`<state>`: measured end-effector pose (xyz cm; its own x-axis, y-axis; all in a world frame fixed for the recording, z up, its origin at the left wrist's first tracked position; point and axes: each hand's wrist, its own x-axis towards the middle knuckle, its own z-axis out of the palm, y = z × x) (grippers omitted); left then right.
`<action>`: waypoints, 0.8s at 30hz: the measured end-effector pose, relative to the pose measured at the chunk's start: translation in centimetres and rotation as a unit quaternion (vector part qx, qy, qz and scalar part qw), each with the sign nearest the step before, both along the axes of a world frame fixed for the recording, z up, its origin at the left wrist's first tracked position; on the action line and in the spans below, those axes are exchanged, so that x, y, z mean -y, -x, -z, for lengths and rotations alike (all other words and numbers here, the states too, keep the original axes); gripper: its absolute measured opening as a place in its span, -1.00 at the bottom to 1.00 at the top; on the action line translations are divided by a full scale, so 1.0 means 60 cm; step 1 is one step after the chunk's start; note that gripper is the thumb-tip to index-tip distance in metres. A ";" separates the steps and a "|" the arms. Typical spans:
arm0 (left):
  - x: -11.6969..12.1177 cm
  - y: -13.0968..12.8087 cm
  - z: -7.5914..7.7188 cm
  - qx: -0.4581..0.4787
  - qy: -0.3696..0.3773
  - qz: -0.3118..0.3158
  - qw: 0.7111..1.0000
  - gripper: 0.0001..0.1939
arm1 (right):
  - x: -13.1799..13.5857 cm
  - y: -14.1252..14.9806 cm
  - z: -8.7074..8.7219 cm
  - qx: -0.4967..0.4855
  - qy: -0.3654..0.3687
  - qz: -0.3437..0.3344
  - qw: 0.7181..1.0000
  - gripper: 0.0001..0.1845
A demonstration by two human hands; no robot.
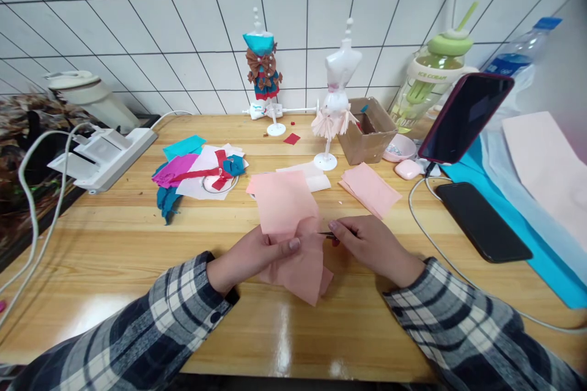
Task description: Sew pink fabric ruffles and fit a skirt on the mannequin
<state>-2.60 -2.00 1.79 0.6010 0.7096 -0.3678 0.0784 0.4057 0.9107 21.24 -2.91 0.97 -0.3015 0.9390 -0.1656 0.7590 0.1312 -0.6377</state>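
Evidently, left hand (257,255) pinched peach paper (285,200) under its thumb, right hand (372,247) clamped around scissors (326,234) at the paper's right edge, folded pink sheets (370,189) beyond the right grip.

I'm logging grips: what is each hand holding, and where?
Left hand: pink paper, near its middle. Right hand: scissors, by the handles.

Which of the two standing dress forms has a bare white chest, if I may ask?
The right form, beside the brown box: its chest is uncovered, while the left form has a turquoise top over its chest.
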 end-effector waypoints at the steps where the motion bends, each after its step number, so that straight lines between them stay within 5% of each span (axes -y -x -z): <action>1: 0.000 -0.001 -0.001 -0.011 -0.012 -0.012 1.000 -0.62 | 0.000 0.000 0.000 -0.001 0.000 0.000 1.000 -0.42; 5: -0.002 -0.005 -0.004 -0.063 -0.079 -0.040 0.994 -0.53 | 0.000 -0.002 -0.003 -0.021 -0.004 -0.005 1.000 -0.45; 24: -0.001 -0.006 0.002 -0.034 -0.078 -0.033 0.996 -0.54 | -0.001 -0.003 -0.007 0.009 0.038 0.001 0.999 -0.44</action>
<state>-2.26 -1.95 1.65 0.5279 0.7987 -0.2888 0.1202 0.2664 0.9563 21.42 -2.83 1.39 -0.2953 0.9244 -0.2414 0.7708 0.0813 -0.6318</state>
